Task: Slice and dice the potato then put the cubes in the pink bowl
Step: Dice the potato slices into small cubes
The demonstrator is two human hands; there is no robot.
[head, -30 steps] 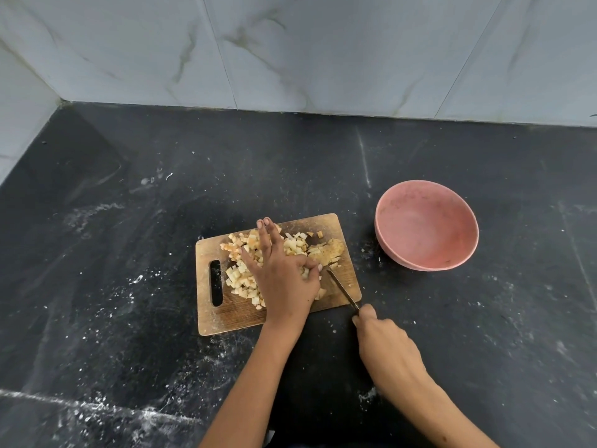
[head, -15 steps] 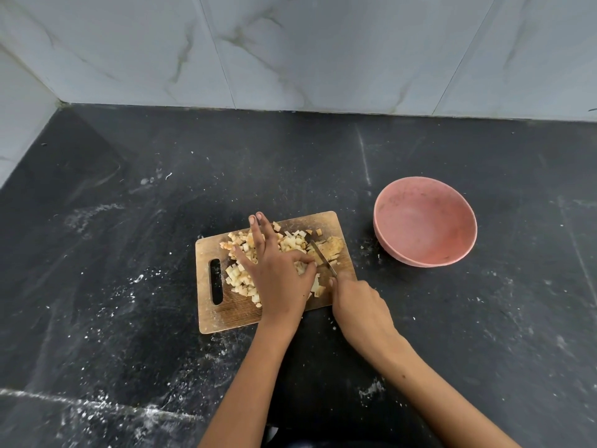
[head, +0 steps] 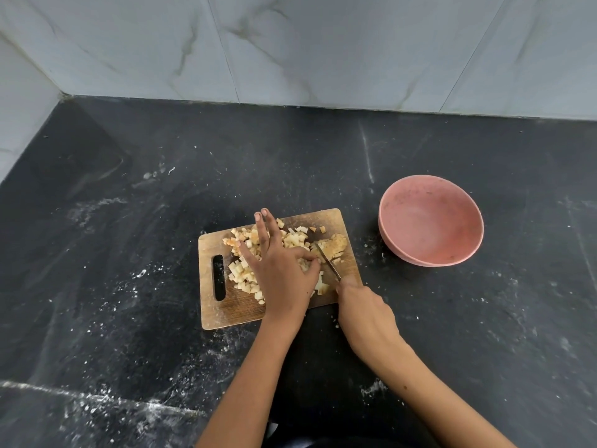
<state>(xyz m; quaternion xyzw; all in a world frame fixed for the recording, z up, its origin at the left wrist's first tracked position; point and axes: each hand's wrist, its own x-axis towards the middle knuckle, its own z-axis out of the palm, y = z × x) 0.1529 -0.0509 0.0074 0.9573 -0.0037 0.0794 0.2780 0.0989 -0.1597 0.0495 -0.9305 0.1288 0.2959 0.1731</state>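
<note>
Potato cubes (head: 245, 273) look small, wet, slippery; left hand (head: 281, 273) spread pressing them, right hand (head: 365, 315) gripping knife (head: 328, 261); scoop underneath.

Black stone counter (head: 129, 286), wooden cutting board (head: 226, 313), pink bowl (head: 429, 221) beside it

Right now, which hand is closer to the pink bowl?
Right. The right hand grips the knife at the cutting board's near right corner, below-left of the pink bowl. The left hand rests on the potato cubes, farther left.
</note>
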